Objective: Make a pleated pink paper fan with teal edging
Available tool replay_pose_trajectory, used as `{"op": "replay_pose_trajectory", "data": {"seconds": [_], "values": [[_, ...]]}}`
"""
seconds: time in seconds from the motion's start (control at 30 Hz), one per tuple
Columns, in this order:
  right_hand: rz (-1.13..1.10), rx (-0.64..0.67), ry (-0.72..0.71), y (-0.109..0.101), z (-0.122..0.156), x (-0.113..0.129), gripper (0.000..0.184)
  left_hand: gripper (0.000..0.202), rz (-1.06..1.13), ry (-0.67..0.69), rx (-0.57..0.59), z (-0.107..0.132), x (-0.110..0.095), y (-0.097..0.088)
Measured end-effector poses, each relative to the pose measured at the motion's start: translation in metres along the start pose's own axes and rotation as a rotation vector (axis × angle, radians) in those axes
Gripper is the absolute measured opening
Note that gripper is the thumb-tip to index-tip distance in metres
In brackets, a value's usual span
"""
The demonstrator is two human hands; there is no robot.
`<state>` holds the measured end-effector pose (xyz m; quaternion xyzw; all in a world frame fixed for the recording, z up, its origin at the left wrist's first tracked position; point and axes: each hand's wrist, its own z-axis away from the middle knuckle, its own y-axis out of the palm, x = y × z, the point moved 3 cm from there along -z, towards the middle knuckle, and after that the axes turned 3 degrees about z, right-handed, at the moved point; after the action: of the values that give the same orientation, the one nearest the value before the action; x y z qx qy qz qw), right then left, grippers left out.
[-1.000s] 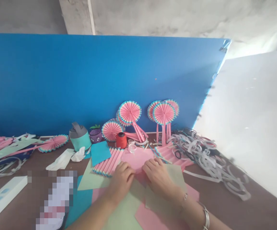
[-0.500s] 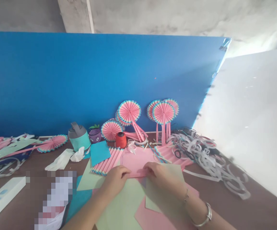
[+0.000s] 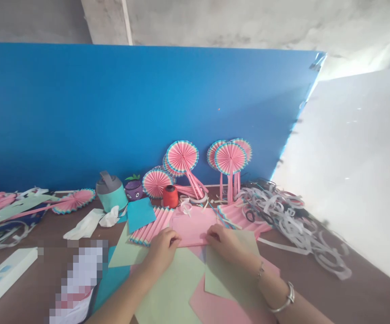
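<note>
A pink paper sheet (image 3: 192, 227) lies flat on the brown table in front of me. My left hand (image 3: 161, 249) pinches its near left edge with curled fingers. My right hand (image 3: 227, 243) presses and pinches its near right edge; that wrist wears a silver bangle (image 3: 284, 301). Under my hands lie loose pale green sheets (image 3: 173, 288) and pink sheets (image 3: 215, 308). A pleated pink strip with blue edges (image 3: 151, 227) lies just left of the pink sheet.
Finished pink paper fans (image 3: 230, 159) lean on the blue board (image 3: 114, 112). A red thread spool (image 3: 170, 196), a teal bottle (image 3: 111, 192), a purple toy (image 3: 133, 189) and a teal square (image 3: 140, 213) stand behind. Paper strip scraps (image 3: 292, 220) pile right, beside a white board (image 3: 360, 157).
Both hands slid apart along the near edge of the pink sheet, which now lies flatter with a folded edge. The view tilted slightly.
</note>
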<state>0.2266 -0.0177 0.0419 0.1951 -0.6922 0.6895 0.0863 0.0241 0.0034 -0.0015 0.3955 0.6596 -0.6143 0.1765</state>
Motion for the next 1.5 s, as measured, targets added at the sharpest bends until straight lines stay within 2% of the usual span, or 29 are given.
{"op": "replay_pose_trajectory", "data": {"seconds": [0.17, 0.37, 0.77, 0.9, 1.03, 1.13, 1.2, 1.33, 1.5], "values": [[0.016, 0.002, 0.007, 0.001, -0.001, 0.000, 0.022, 0.017, -0.014, 0.001, -0.003, -0.001, 0.002, 0.003], [0.130, 0.011, 0.076, -0.011, 0.005, 0.011, 0.026, 0.016, -0.048, -0.012, 0.006, -0.001, 0.000, 0.002], [0.214, -0.034, 0.038, -0.014, 0.010, 0.016, 0.021, 0.017, -0.163, 0.032, 0.040, 0.003, -0.005, 0.002], [0.250, -0.077, -0.057, -0.003, 0.007, 0.008, 0.018, 0.026, -0.354, 0.104, 0.054, 0.007, -0.016, 0.004], [0.371, -0.202, -0.218, 0.015, 0.002, 0.005, 0.015, 0.035, -0.516, 0.207, 0.073, 0.014, -0.032, 0.013], [0.448, -0.146, -0.360, 0.032, 0.002, 0.014, 0.011, 0.028, -0.574, 0.295, 0.156, 0.020, -0.043, 0.020], [0.474, -0.082, -0.404, 0.039, 0.004, 0.021, 0.011, 0.028, -0.597, 0.326, 0.211, 0.023, -0.048, 0.021], [0.508, 0.000, -0.328, 0.042, 0.007, 0.027, 0.017, 0.034, -0.644, 0.284, 0.232, 0.024, -0.047, 0.020], [0.555, 0.019, -0.210, 0.030, 0.009, 0.021, 0.019, 0.033, -0.652, 0.163, 0.203, 0.020, -0.025, 0.014]]}}
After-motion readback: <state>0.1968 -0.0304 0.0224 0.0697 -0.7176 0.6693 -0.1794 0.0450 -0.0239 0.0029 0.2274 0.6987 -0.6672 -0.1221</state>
